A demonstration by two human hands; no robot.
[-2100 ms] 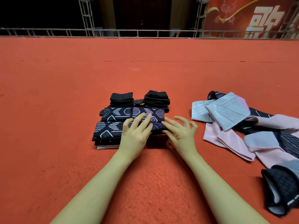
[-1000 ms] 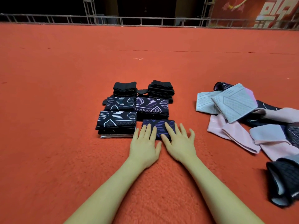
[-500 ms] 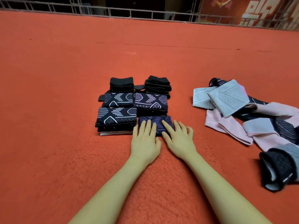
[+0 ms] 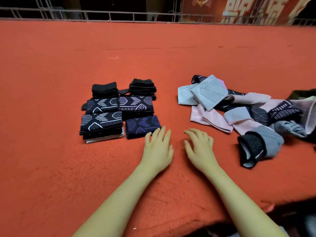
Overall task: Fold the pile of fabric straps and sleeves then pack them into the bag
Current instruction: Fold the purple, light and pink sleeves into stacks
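Folded sleeves sit in neat stacks left of centre: two plain black stacks (image 4: 104,89) at the back, patterned black ones (image 4: 102,124) in front, and a single navy folded sleeve (image 4: 142,126) nearest me. My left hand (image 4: 158,147) hovers flat, fingers straight, just right of the navy sleeve and holds nothing. My right hand (image 4: 199,147) is beside it, fingers relaxed, over bare carpet. An unfolded pile (image 4: 239,108) of grey, pink and black sleeves lies to the right. No bag is in view.
Everything lies on a red carpeted platform (image 4: 51,168). Its front edge (image 4: 256,204) drops off at the lower right. A metal railing (image 4: 119,15) runs along the far side, with a red banner (image 4: 248,9) behind it.
Both hands have lifted off the navy folded sleeve and drawn back to the right. The sleeve stays beside the patterned stack. The view has swung right.
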